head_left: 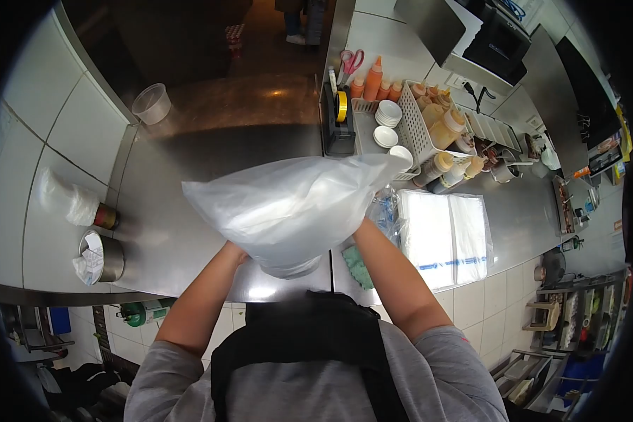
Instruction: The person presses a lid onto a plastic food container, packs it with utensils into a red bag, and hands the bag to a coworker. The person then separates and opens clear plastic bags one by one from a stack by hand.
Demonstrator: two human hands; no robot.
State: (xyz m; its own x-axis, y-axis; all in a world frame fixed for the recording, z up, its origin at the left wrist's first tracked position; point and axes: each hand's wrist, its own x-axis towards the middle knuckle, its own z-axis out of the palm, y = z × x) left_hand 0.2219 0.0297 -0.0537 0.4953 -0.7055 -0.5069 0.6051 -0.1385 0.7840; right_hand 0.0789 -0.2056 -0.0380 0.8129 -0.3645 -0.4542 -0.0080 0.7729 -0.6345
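A translucent white plastic bag point(288, 204) is spread wide between my two hands, above the steel counter point(155, 239). Its lower end bulges into a rounded shape, and I cannot make out what is inside. My left hand point(238, 253) is at the bag's lower left side, with most of the fingers hidden by the plastic. At the bag's right side is my right hand point(365, 231), its fingers also covered by the plastic. A green cloth point(358, 266) lies close to my right forearm. Beside it is a stack of flat white plastic bags point(436, 235).
A tape dispenser point(339, 126) stands behind the bag, near small white dishes point(387, 114) and a basket point(418, 133) of sauce bottles. On the left are a metal canister point(112, 259) and a clear plastic tub point(151, 104). A printer point(496, 46) hangs at upper right.
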